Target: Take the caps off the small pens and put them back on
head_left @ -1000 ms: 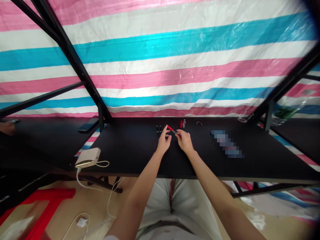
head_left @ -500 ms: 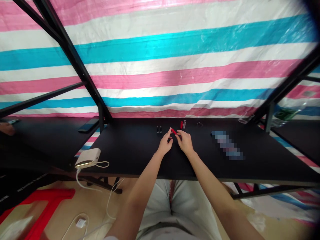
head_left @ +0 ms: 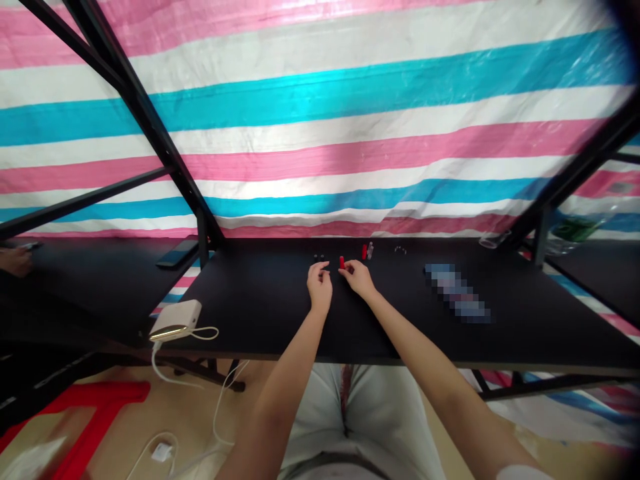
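My right hand (head_left: 359, 277) pinches a small red cylinder (head_left: 341, 262) that stands upright over the black table. Just left of it, my left hand (head_left: 320, 283) has its fingers loosely bent and apart, with nothing visible in them. Beyond its fingertips are two small dark cylinders (head_left: 319, 258), partly hidden by the hand. Farther back, a second red cylinder (head_left: 365, 251) sits beside a clear or silvery small cylinder (head_left: 370, 251). Some tiny shiny pieces (head_left: 401, 250) lie to their right, too small to make out.
A blurred-out flat object (head_left: 457, 293) lies right of my hands. At the table's left edge is a white box-shaped device (head_left: 176, 320) with cables. A dark phone (head_left: 177, 253) rests on the neighbouring table, where another person's hand (head_left: 17, 260) shows. Black frame bars (head_left: 185, 180) rise on both sides.
My left hand has let go of the red cylinder and moved left toward the dark cylinders. The red cylinder, tilted between both hands before, is now upright in my right hand.
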